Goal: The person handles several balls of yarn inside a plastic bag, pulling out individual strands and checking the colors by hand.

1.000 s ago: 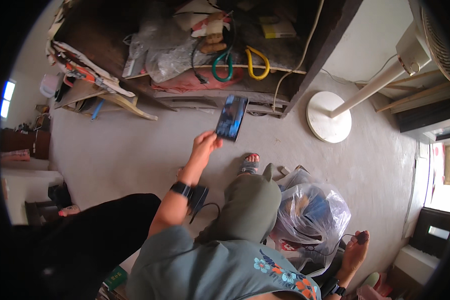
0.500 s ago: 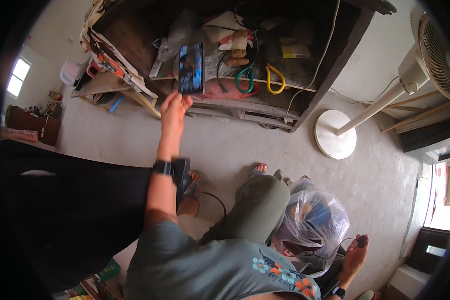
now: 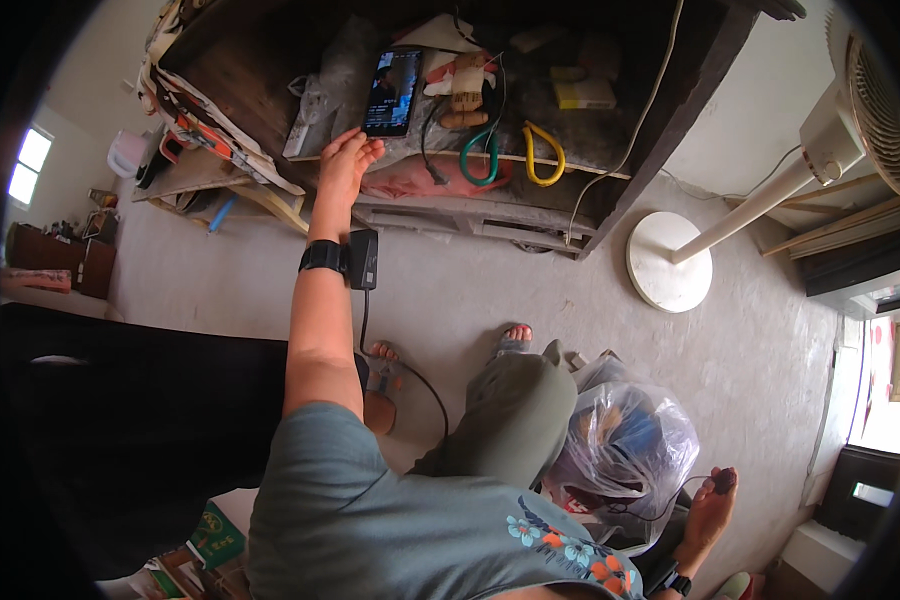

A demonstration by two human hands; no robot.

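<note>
My left hand (image 3: pixel 346 166) is stretched out to the shelf of a dark wooden cabinet. Its fingertips are closed at the lower left corner of a smartphone (image 3: pixel 392 92) whose screen is lit. The phone is tilted over the shelf, among plastic wrap and wooden-handled items. A watch-like black band and a small black box (image 3: pixel 364 260) with a cable sit at my left wrist. Low at the right, my right hand (image 3: pixel 708 515) is closed round a small dark object (image 3: pixel 724 481) with a thin cord. What that object is I cannot make out.
Green (image 3: pixel 479 158) and yellow (image 3: pixel 544 155) looped handles hang over the shelf edge. A clear plastic bag (image 3: pixel 625 440) of things stands by my leg. At the right is a white pedestal fan (image 3: pixel 670 262). Dark cloth (image 3: pixel 150 430) covers something on the left.
My left hand and the smartphone have moved up and farther in over the cabinet shelf. My right hand has stayed almost where it was, still round the dark object.
</note>
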